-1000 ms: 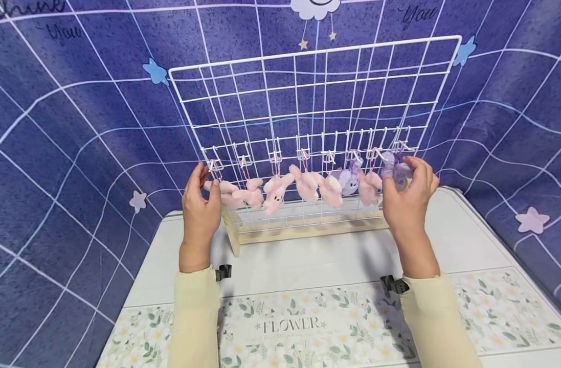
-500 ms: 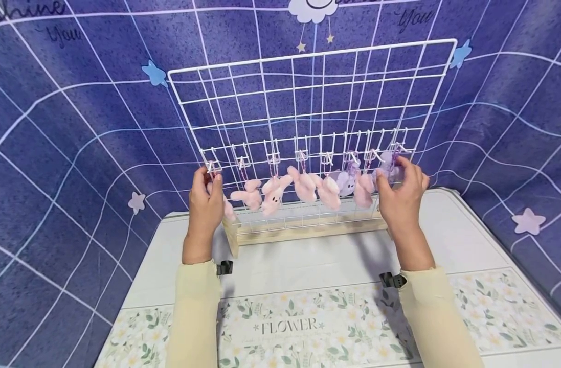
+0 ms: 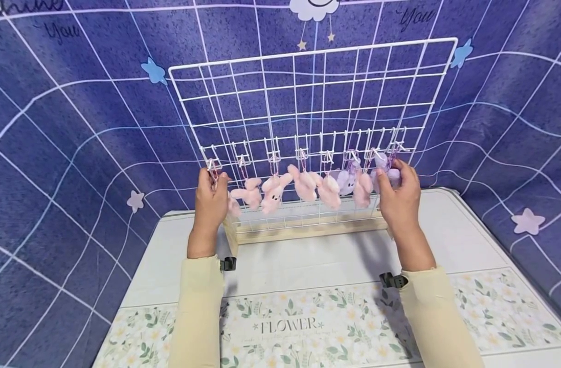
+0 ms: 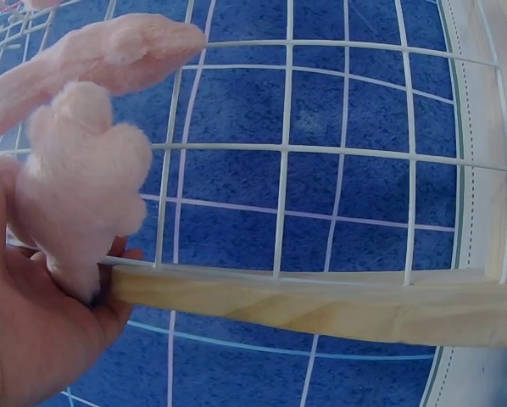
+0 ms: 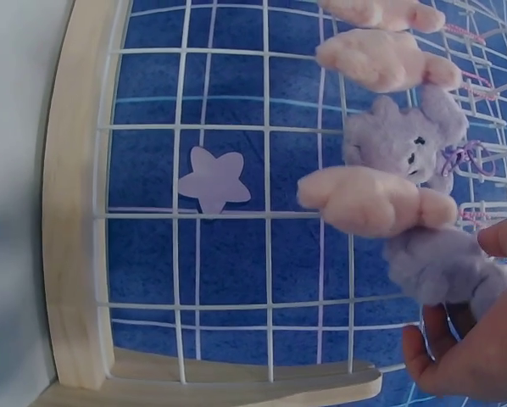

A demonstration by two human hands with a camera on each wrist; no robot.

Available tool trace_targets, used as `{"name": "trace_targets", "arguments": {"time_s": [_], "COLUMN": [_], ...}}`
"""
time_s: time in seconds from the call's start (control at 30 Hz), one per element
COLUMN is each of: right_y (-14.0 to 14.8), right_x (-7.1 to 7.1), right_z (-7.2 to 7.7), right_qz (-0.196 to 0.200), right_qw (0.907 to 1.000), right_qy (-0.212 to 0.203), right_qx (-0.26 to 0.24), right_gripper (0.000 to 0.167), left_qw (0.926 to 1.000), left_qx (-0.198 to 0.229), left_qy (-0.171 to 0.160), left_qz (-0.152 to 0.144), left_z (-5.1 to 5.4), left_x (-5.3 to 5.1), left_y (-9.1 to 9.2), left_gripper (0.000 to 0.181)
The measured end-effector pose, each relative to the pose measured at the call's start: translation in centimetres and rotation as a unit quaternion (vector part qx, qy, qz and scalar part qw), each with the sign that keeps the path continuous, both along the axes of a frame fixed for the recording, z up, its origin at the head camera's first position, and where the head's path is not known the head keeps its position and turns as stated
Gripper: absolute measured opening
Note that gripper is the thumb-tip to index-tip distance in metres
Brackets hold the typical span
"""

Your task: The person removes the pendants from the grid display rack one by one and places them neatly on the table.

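At the left end of a hanging row, a pink plush point(image 4: 84, 182) dangles below its white hook point(image 3: 212, 164), its lower part gripped in the curled fingers of a person's left hand point(image 3: 211, 202); at the right end, the right hand point(image 3: 401, 197) holds a purple plush point(image 5: 444, 263) between thumb and fingers. Five pink toys point(image 3: 305, 185) and a second purple toy point(image 3: 346, 183) hang between them. Such soft pieces are probably best turned gently by the body, strands left slack, since a hard tug could slip a loop off or rock the stand. The hooks sit on a white wire grid point(image 3: 325, 108) fitted in a wooden base point(image 3: 308, 230). Beneath is a white table surface point(image 3: 285, 266), a floral panel point(image 3: 335, 301) lettered "FLOWER" nearer the person. Blue-purple cloth point(image 3: 101, 102), printed with stars and lines, covers the back and both sides.
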State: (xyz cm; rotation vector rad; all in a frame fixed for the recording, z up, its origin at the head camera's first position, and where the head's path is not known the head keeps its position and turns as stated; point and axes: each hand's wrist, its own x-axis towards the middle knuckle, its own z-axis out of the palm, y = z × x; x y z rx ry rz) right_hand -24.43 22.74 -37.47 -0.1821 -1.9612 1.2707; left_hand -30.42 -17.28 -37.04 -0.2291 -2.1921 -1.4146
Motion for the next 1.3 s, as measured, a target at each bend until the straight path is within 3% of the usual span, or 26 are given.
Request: {"name": "trace_targets", "arguments": {"time_s": [0.4, 0.77, 1.3], "right_y": [0.5, 0.9, 0.9], "right_x": [1.3, 2.9, 5.2], "right_z": [1.0, 1.8, 3.1], "right_qz": [0.002, -0.011, 0.002], "right_qw": [1.0, 0.9995, 0.9981], "right_qy": [0.004, 0.031, 0.061], "right_qx": [-0.002, -0.006, -0.003], "right_gripper": [0.041, 0.037, 0.035], "left_qw": [0.9981, 0.9984, 0.9984], "left_qx": [-0.01, -0.006, 0.006], "left_qy": [-0.028, -0.028, -0.034], "left_qz": [0.054, 0.049, 0.044], "left_z": [-0.3, -0.6, -0.9], "left_x": [-0.5, -0.8, -1.1], "left_y": [0.4, 0.6, 0.6], "left_gripper": [0.031, 0.029, 0.031]}}
